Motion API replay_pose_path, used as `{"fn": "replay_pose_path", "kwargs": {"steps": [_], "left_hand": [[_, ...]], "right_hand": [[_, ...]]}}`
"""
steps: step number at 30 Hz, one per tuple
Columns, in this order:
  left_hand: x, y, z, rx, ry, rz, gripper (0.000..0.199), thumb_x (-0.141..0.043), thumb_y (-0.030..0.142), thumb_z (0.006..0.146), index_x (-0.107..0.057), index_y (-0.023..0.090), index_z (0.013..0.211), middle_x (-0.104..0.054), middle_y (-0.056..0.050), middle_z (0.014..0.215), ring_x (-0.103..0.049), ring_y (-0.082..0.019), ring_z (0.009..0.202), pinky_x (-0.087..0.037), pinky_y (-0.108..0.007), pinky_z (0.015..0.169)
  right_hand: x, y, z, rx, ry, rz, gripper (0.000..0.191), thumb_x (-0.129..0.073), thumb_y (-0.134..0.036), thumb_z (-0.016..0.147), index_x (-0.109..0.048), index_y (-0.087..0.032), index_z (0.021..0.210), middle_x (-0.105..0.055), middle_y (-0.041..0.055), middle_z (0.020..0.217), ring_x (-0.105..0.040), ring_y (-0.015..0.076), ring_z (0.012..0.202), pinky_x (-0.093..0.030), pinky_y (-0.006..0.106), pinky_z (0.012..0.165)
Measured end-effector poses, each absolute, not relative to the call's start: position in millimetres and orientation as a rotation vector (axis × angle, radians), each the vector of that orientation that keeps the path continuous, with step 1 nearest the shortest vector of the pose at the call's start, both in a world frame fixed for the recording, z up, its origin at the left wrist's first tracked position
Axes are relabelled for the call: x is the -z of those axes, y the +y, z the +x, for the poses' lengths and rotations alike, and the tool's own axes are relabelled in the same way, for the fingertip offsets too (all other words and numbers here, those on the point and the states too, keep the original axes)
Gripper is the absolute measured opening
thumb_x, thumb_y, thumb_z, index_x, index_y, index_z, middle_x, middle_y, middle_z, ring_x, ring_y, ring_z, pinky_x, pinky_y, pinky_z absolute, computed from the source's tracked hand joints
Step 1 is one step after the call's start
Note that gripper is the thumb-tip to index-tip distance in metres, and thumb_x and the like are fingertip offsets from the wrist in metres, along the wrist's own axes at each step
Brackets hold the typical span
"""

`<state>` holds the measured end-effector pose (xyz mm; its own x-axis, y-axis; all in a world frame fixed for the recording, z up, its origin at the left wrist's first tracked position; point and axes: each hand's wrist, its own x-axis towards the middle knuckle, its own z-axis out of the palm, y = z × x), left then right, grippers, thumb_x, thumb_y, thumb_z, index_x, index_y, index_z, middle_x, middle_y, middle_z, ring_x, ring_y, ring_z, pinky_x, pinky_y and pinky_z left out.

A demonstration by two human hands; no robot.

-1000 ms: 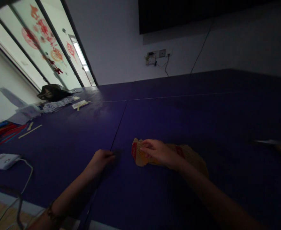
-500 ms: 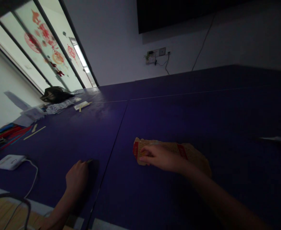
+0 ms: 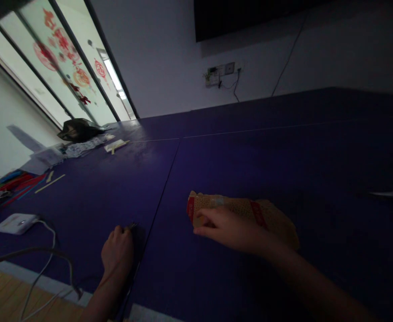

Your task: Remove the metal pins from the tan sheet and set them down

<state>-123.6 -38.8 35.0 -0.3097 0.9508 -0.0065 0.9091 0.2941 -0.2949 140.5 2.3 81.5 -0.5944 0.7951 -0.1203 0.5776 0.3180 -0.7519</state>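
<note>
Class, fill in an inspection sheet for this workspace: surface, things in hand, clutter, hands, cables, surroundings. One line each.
Surface: dark blue table, seams running across and along it.
Things in hand: tan mesh bag with red bands, lying flat; the right hand rests on its near end.
Clutter: coloured sticks, wooden sticks, papers, black bag at the far left.
Hands: left hand curled on the table near the lengthwise seam, holding something small and dark, too dim to name.
Cables: white box with a lead trailing off the table edge; a wire from the wall socket.
Surroundings: glass panels with red decorations, dark screen on the wall.
</note>
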Motion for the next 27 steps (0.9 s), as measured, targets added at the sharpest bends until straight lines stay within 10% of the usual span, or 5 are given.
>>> {"fn": "replay_pose_path", "kwargs": {"steps": [27], "left_hand": [[-21,-39,-132,-0.239,-2.361,-1.81,0.035,-0.03,0.023,0.09,-0.062,0.012,0.099,-0.059,-0.012,0.094,-0.055,-0.023,0.087,-0.04,-0.029,0.073]], "right_hand": [[-97,-8,140,-1.122,-2.39,-1.303,0.017,-0.059,-0.032,0.078,-0.061,-0.015,0.082,-0.064,0.0034,0.072,-0.057,0.0154,0.063,-0.034,0.023,0.05]]}}
